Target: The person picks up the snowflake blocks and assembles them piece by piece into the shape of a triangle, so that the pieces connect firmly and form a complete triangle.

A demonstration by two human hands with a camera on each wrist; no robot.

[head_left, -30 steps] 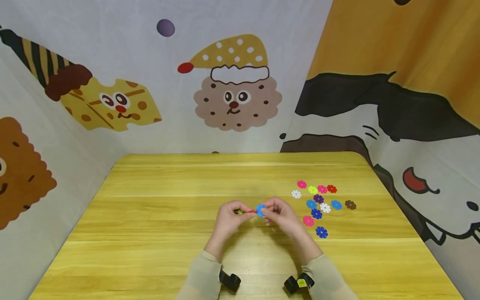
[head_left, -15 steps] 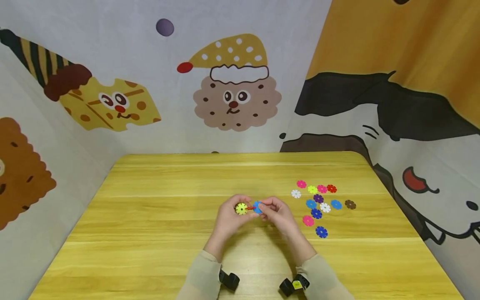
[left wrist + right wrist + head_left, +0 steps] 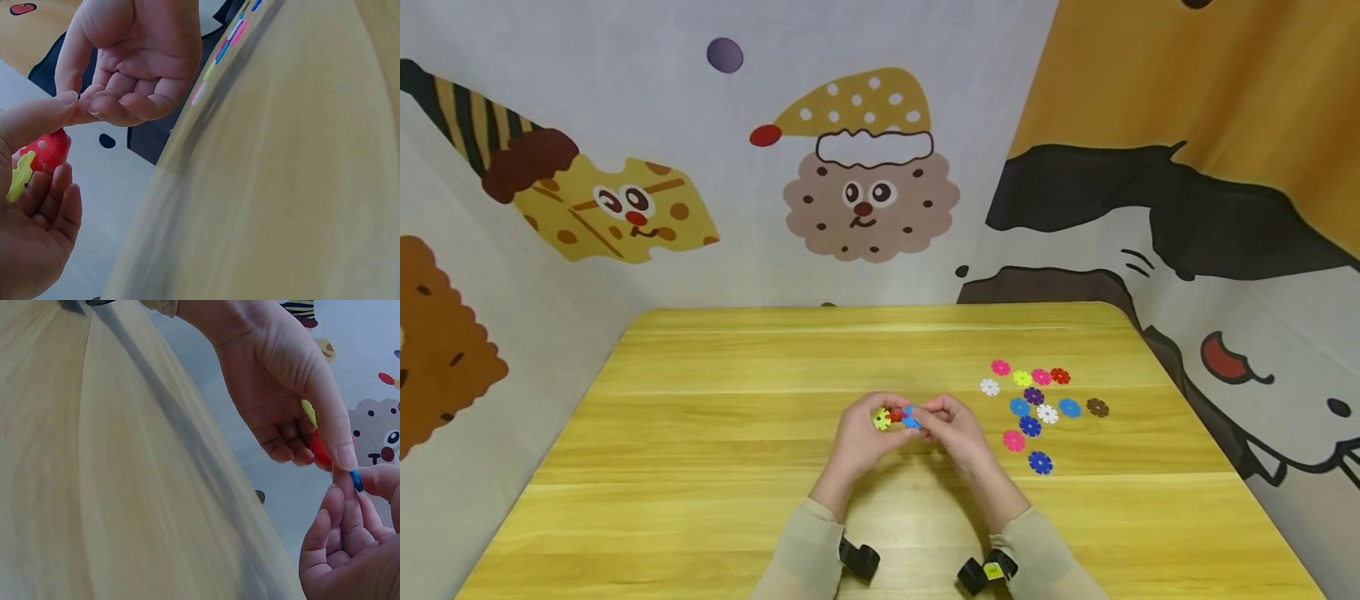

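Note:
Three notched snowflake discs form a short row between the hands in the head view: a yellow disc, a red disc and a light blue disc. Yellow and red are slotted together at an angle, as the left wrist view shows on the red disc. My left hand curls around this row, its thumb tip at the blue disc's edge. From the other side, my right hand pinches the blue disc between thumb and finger. Fingers hide much of the blue disc. Both hands are raised above the table.
Several loose discs lie flat on the wooden table to the right, among them a pink disc, a dark blue disc and a brown disc. A printed cloth hangs behind the table's far edge.
The yellow and red discs have turned in my left hand, so their faces show more. The blue disc has shifted left, closer to the red one, with my right hand following.

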